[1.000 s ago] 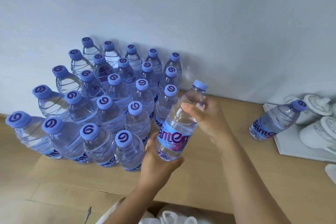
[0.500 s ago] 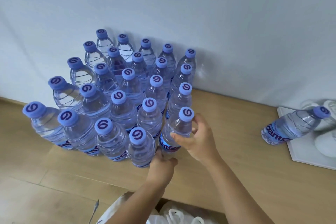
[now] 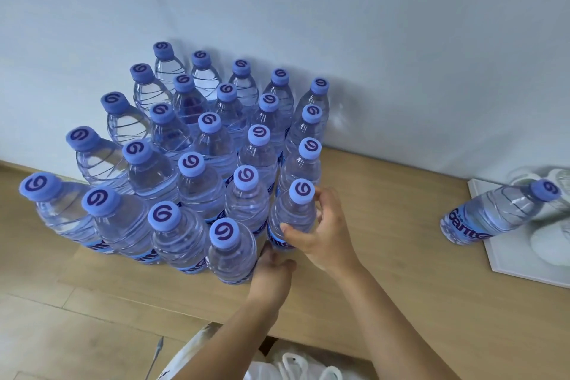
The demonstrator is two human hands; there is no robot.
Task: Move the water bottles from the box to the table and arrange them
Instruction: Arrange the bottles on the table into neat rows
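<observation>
- Right hand (image 3: 320, 234) is what I see first: its thumb and fingers curl around the shoulder of a clear plastic water bottle with a lavender screw cap (image 3: 291, 216), holding it.
- That held bottle stands upright on the light wooden table (image 3: 385, 256), at the near right corner of the group, touching its neighbours.
- My view shows the left hand (image 3: 271, 271) low at the base of the same bottle, fingers tucked between it and the next bottle; I cannot tell whether they grip it or only touch.
- A cluster of matching clear bottles with lavender caps (image 3: 197, 163) fills the table's left part in tight rows, reaching back to the pale blue-white wall (image 3: 370, 40).
- One more identical bottle, a lone bottle with a blue label (image 3: 493, 216), stands well apart at the right, beside a flat white tray (image 3: 518, 268).
- White rounded objects on the tray (image 3: 552, 244) sit behind that bottle; I cannot make out what they are.
- White plastic bag handles (image 3: 296, 367) show at the bottom edge, below the table's front.
</observation>
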